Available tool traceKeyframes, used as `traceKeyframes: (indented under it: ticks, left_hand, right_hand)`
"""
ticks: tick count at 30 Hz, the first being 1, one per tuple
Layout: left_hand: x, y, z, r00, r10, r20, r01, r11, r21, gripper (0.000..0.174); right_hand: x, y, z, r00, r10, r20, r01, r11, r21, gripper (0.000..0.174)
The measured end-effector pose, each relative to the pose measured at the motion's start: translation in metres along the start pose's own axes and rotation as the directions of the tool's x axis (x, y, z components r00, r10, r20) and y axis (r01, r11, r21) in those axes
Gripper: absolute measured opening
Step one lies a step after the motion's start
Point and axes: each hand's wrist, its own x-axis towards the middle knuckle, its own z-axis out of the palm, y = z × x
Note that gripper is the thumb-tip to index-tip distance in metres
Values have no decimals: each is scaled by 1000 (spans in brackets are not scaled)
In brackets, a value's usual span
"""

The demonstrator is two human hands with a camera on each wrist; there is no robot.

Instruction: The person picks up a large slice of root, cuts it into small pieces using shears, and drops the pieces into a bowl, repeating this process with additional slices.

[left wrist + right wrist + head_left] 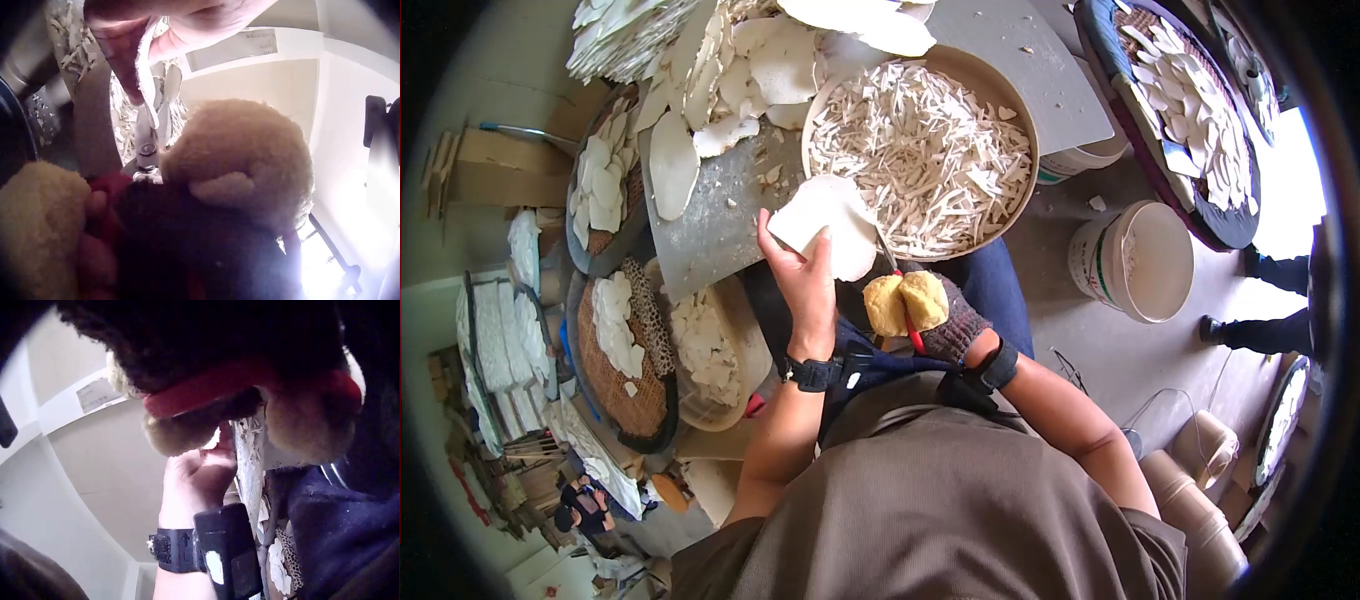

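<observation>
My left hand [805,285] pinches a flat white sheet [830,225] between thumb and fingers, over the near left rim of a round basin [1034,150] full of thin white strips [920,160]. My right hand [956,325], in a dark knitted glove, grips red-handled scissors [914,338] with yellow fluffy padding [886,305] around the handles. Their blades reach up to the sheet's right edge. In the left wrist view the scissors' metal pivot [147,149] shows just below the sheet's edge. The glove and padding hide most of the handles in the right wrist view.
A metal board [730,215] left of the basin bears stacked white sheets [775,60]. Round trays of white pieces stand at left [625,385] and upper right [1250,225]. A white bucket [1090,265] stands on the floor at right, near another person's legs [1270,310].
</observation>
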Motion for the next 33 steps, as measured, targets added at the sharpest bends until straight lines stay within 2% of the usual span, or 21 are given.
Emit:
traceKeyframes:
  ticks: [2, 5, 8, 11, 14, 17, 20, 23, 26, 29, 33]
  left_hand:
    - [-1, -1, -1, 999, -34, 18, 33, 998, 46, 79]
    - [-3, -2, -1, 999, -34, 25, 29, 984, 176, 82]
    - [1, -5, -4, 997, -76, 33, 70, 984, 166, 85]
    - [5, -6, -7, 995, -73, 63, 65, 989, 131, 86]
    - [1, 0, -5, 988, -108, 110, 96, 990, 106, 85]
    - [1, -3, -6, 983, -169, 72, 166, 985, 42, 83]
    - [-4, 3, -4, 984, -176, 41, 175, 984, 15, 81]
    - [-12, 10, -7, 978, -197, 69, 199, 979, -32, 79]
    - [-12, 6, -17, 975, -178, 134, 182, 983, -17, 79]
    - [-17, 12, -17, 969, -192, 156, 192, 981, 15, 77]
    - [-21, 8, -23, 965, -213, 150, 220, 975, -33, 75]
  right_hand:
    - [-1, 4, -3, 1000, -24, 5, 25, 995, -99, 38]
    - [-4, 4, -3, 999, 16, 32, -12, 994, -112, 38]
    - [-3, -4, -5, 999, 39, 5, -39, 999, -10, 37]
    - [-5, -2, -4, 994, 102, 38, -104, 993, 63, 35]
    - [-2, 6, -6, 1000, -19, -1, 19, 994, -107, 34]
    - [-3, 10, 6, 977, 215, 11, -215, 968, 128, 37]
    - [-3, 7, 4, 998, 69, 8, -68, 996, -64, 40]
    - [-4, 5, 3, 998, 48, -29, -48, 999, -2, 41]
    - [-4, 6, 5, 999, -32, -33, 31, 999, -29, 40]
    - [-3, 5, -2, 999, -21, 39, 23, 997, -75, 39]
    - [0, -2, 4, 1000, -24, -5, 24, 1000, -1, 37]
